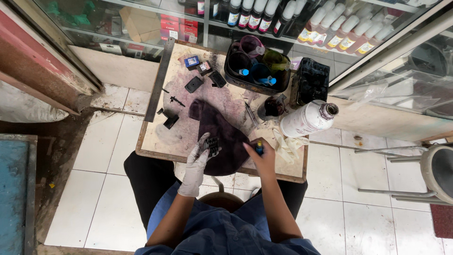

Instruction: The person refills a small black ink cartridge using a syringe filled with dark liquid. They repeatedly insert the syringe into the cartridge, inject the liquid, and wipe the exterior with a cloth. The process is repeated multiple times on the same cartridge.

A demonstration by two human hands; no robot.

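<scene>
Head view: gloved left hand (pixel 197 163) grasps a black ink cartridge (pixel 212 146) over the dark cloth (pixel 222 137) at the bench's (pixel 155 137) near edge; bare right hand (pixel 261 158) clenches a small blue-tipped syringe (pixel 259 148) (upright). Keeping the cartridge level above the cloth would probably limit spills.

glove (pixel 194 165): thin white rubber, smudged | cloth (pixel 222 137): dark matt fabric | tabletop (pixel 160 137): rough stained wood | bottle (pixel 306 119) right of cloth: glossy white plastic
</scene>
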